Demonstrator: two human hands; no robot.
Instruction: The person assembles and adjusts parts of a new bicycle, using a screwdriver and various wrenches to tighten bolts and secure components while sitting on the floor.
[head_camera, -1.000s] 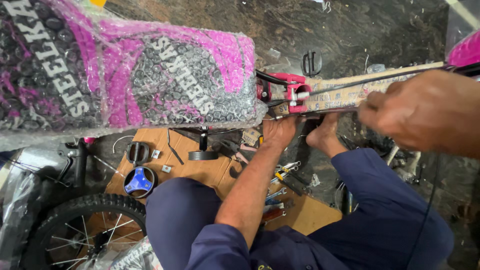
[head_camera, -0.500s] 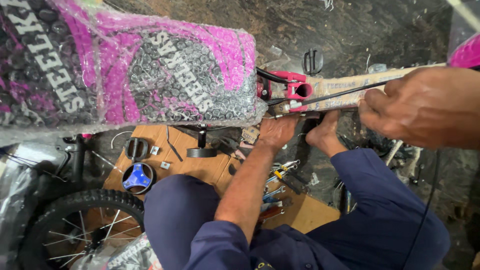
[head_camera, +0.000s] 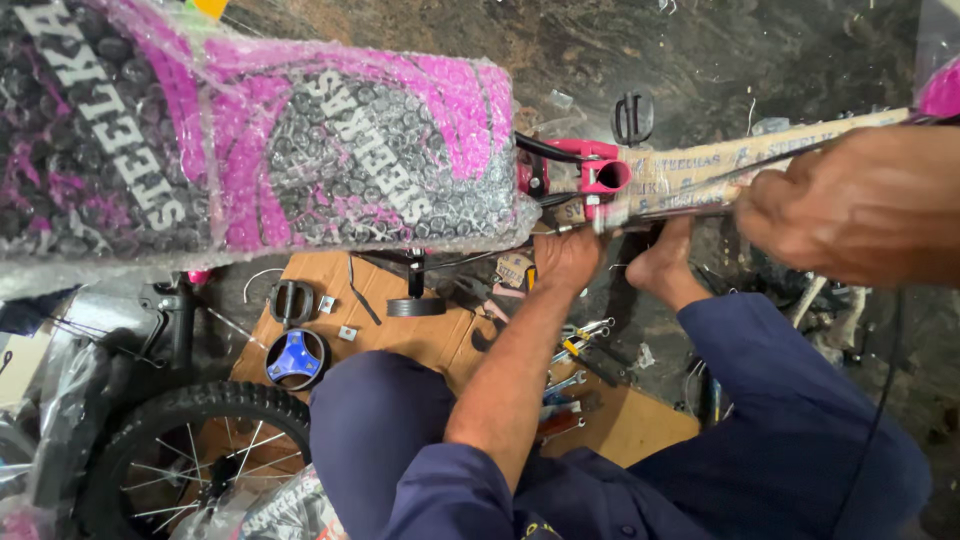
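A bicycle frame (head_camera: 300, 150) wrapped in pink and black bubble wrap lies across my lap. Its pink clamp (head_camera: 600, 170) joins a tube (head_camera: 700, 170) wrapped in brown paper. My left hand (head_camera: 565, 258) reaches up under the clamp, fingers curled around what looks like a thin metal tool (head_camera: 578, 228). Close to the camera, my right hand (head_camera: 850, 205) is closed around the paper-wrapped tube and a black cable (head_camera: 770, 160) that runs along it. My bare foot (head_camera: 660, 272) rests just below the tube.
A cardboard sheet (head_camera: 420, 335) on the floor holds a black pedal (head_camera: 292, 300), a blue hub cap (head_camera: 295, 358), a small training wheel (head_camera: 415, 305) and loose spanners (head_camera: 575, 350). A spoked wheel (head_camera: 195, 455) stands at the lower left. The ground (head_camera: 700, 60) is dark stone.
My right hand has slid a little to the left along the wrapped tube. My left hand stays under the clamp.
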